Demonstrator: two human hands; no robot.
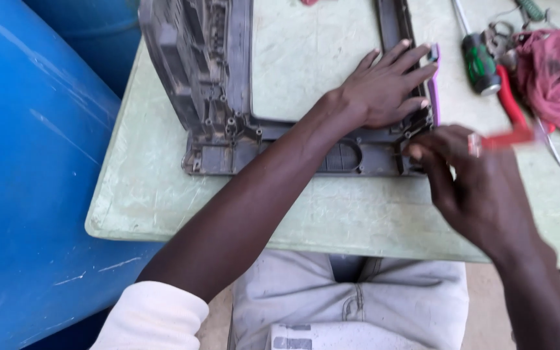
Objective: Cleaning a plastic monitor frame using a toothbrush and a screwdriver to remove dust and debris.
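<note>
Frame (228, 84): dark grey plastic, open-centred, lying flat on the bench (163, 194) with its near rail running along the near side. Far part runs out of view. Left side carries ribbed moulding and screw posts; an oval grille sits in the near rail.

Left hand (384, 87): flat, fingers spread, palm pressing the frame's near-right corner. Grip open, holding nothing, only bracing.

Right hand (481, 188): at the same corner, fingertips touching the frame's edge. Motion-blurred. A red blurred shape lies just past the knuckles; cannot tell whether the hand holds it or it is part of the pliers behind. Grip state: cannot tell.

Progress, as a judgement: frame is stripped bare, no panel or board in it, so the bulk of disassembly looks done. Work now centres on the near-right corner, where a purple strip (435, 84) runs along the right edge.

Around: right of the frame, a green-handled screwdriver (479, 61), red-handled pliers (512, 107), a dark red cloth (555, 71). Blue barrel (27, 175) stands left of the bench. Tools lie close to the right hand's reach; the left forearm crosses the near rail and covers part of it.
</note>
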